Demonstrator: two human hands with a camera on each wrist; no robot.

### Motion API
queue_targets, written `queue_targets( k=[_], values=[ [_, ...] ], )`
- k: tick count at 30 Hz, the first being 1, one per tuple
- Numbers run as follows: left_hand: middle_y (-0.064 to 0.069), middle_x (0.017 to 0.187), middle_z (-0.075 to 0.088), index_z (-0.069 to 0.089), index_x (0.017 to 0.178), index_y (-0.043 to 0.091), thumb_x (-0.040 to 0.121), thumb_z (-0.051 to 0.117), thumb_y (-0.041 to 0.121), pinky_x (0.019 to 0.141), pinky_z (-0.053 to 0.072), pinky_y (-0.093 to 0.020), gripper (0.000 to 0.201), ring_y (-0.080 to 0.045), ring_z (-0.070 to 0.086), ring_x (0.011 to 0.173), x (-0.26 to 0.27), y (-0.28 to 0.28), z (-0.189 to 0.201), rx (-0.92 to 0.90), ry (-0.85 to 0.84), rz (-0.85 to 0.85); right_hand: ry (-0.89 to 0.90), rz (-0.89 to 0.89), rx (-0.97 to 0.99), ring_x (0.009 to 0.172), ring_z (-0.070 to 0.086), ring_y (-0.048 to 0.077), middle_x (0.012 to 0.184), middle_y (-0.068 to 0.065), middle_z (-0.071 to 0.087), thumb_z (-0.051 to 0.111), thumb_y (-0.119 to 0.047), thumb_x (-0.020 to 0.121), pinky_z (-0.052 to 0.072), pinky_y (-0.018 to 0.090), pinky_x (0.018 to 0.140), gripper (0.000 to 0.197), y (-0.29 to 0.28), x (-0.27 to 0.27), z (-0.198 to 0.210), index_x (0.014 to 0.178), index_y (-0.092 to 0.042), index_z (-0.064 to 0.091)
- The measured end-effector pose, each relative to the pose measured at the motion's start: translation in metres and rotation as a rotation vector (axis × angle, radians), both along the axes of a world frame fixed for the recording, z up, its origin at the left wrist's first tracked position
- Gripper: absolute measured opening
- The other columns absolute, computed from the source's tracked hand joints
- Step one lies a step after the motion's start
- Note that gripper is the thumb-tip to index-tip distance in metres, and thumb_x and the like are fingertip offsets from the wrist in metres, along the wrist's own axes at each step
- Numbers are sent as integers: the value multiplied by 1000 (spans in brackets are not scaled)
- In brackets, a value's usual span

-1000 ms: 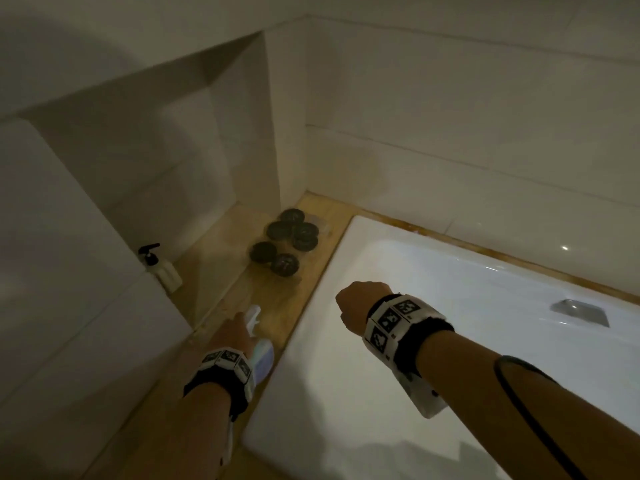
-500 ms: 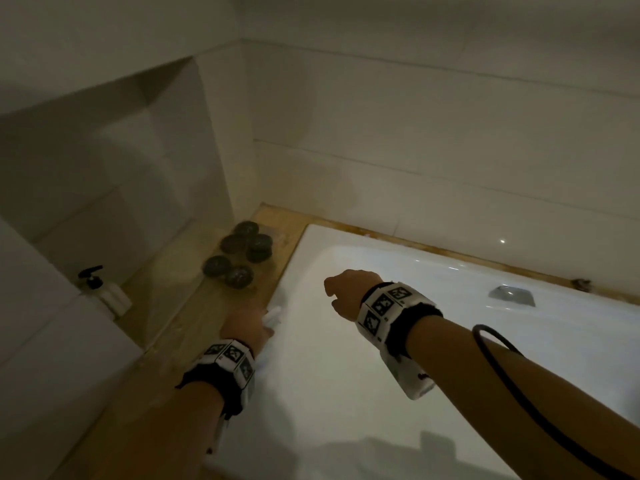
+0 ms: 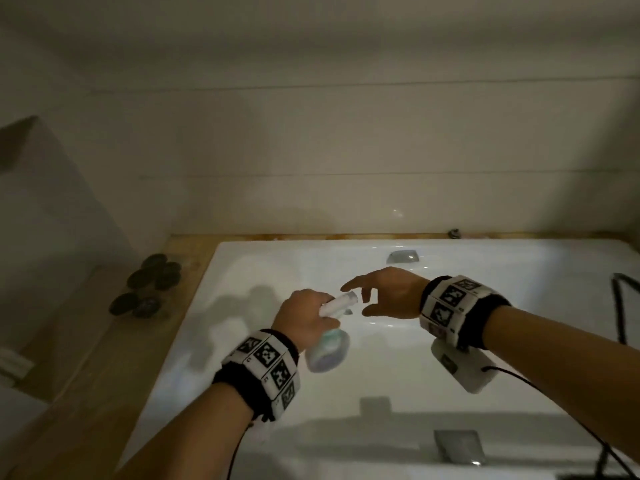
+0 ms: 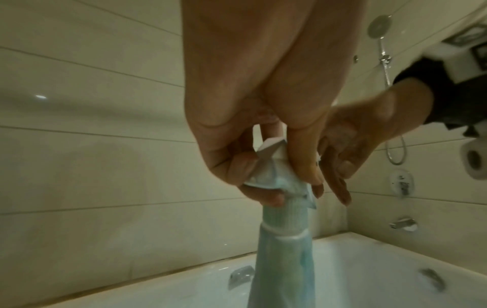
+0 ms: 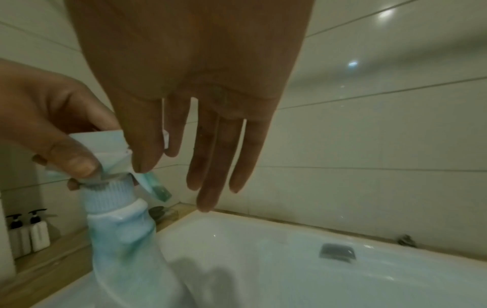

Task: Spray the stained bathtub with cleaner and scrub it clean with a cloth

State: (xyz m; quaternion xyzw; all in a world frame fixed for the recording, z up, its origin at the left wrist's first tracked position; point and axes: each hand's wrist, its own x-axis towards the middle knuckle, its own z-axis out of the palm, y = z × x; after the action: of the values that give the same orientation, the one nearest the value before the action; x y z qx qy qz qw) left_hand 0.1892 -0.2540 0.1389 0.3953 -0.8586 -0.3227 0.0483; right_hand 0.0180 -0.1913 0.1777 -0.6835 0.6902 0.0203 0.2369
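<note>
Above the white tub (image 3: 346, 393), a pale spray bottle (image 3: 329, 348) is gripped at its neck by the left hand (image 3: 304, 318), fingers curled round the trigger head, while the right hand (image 3: 388, 292) is held spread just beside the nozzle, holding nothing.

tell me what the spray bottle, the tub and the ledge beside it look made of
Spray bottle: pale blue-white plastic, judging by the ribbed screw collar and moulded trigger head.
Tub: glossy white, enamel or acrylic; highlights show, which one is unclear.
Ledge: tan, matte, wood-like, though dim light leaves stone or laminate possible.
</note>
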Motion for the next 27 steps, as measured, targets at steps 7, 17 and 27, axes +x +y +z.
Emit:
queue_targets(
  k=[7,17,27],
  values=[
    [-2,73,62,71,85,8,75,69,16,64,38,-23,13,-16,56,73,-127,143,-30,64,18,-82,-143,-102,-72,66,52,2,96,-6,69,66,-26,85,45,22,80,35,159,-126,-42,120,-27,62],
    [-2,80,67,73,90,12,75,71,16,69,48,-25,16,-20,64,76,-226,305,-107,250,-64,-127,-74,-102,153,97,60,16,108,-1,68,66,-30,84,38,18,77,28,317,-221,-102,111,-21,68],
    [-7,103,67,72,104,20,79,69,14,85,49,-31,26,-23,63,98,-246,359,-164,206,-160,-224,37,-149,292,102,60,24,110,4,66,64,-29,84,40,24,77,27,366,-228,-163,109,-19,69]
  ],
)
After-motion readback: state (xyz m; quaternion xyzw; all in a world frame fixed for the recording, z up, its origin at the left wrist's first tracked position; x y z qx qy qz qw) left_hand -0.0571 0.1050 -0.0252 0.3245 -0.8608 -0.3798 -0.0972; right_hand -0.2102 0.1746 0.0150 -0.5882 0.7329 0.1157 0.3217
